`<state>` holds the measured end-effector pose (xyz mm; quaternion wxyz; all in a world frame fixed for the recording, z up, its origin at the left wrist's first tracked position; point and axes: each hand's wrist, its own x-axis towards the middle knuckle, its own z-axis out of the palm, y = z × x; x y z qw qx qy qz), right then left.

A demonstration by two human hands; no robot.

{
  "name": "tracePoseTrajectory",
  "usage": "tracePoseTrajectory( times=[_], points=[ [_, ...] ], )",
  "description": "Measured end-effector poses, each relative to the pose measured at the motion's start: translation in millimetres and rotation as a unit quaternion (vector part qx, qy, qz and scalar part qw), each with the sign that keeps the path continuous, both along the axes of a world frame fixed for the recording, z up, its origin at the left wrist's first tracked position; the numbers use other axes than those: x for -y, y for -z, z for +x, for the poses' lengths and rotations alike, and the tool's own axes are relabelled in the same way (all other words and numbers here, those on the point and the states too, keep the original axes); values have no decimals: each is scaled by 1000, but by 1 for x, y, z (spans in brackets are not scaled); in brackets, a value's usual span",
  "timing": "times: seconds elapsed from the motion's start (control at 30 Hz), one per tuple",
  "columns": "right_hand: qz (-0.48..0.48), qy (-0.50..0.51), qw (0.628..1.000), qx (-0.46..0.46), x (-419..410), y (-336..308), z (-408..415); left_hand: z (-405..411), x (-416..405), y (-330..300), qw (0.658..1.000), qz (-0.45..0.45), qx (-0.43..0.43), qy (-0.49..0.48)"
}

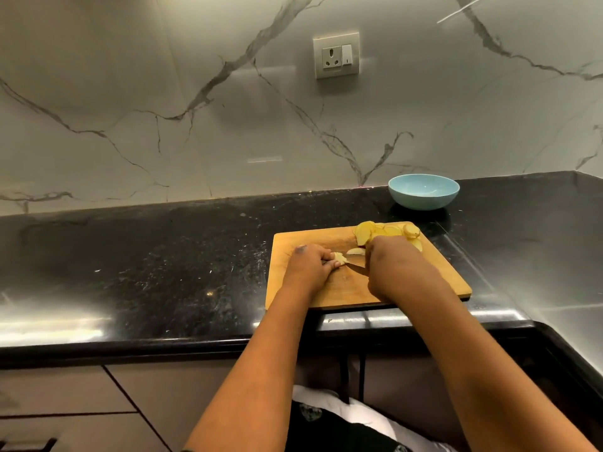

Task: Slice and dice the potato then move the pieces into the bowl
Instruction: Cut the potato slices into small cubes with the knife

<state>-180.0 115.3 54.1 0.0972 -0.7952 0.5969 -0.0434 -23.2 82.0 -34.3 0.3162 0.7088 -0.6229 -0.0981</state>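
Right hand (386,265) grips dark knife (357,268), tip pointing frame-left at pale yellow potato remnant (339,257) pinched by left hand (308,265).

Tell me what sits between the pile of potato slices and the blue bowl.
In the head view, only the far edge of the cutting board and bare black counter separate the potato slices from the bowl.

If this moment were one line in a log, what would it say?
step: slicing | left hand: holds potato piece | right hand: holds knife | slices: on cutting board | bowl: no potato
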Motion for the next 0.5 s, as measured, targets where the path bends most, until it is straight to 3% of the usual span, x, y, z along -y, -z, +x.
tracePoseTrajectory(
  times=[0.07,0.13,0.33,0.5],
  points=[
    [41,3,997,-67,-1,-14,-9,-1,-2,1,1000,-6,-7,-4],
    [38,5,997,-67,1,-20,-17,-2,-5,1,1000,-18,0,-8],
    [-45,27,983,178,1,22,-3,1,-9,1,1000,-28,5,-10],
    [-70,18,988,134,0,35,13,1,-7,0,1000,-26,5,-5]
  ],
)
